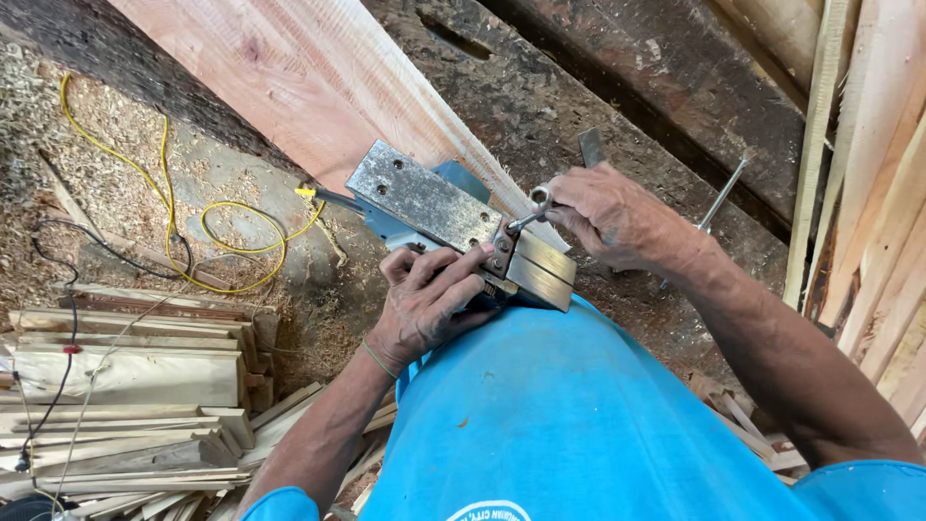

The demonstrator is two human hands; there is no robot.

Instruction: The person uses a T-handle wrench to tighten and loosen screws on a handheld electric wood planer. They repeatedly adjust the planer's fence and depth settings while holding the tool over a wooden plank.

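Steel-soled and turned bottom-up, an electric planer rests on the lap of a person in a blue shirt, its base plates facing the camera. The left hand steadies the tool, fingers spread and pressed over the near edge beside the cutter slot, clamped on the planer body. The right hand is closed round a small wrench, whose ring end shows above the fingers while its working end meets the blade clamp between the two plates.

By the look of it, the step in hand is work on a blade-clamp bolt; whether it is being loosened or tightened cannot be told. The next move appears to call for a short, firm turn of the wrench with the left hand holding the planer dead steady, fingers kept off the cutter edge, and the wrench seated square so it does not slip.

Around the person lies a sawmill floor: a pale plank slants past the tool, dark beams run behind it, more pale boards stand at the right, and cut slats are stacked at lower left. A yellow cable loops over sawdust, a dark cord trails beside it, and a metal rod leans behind the right wrist
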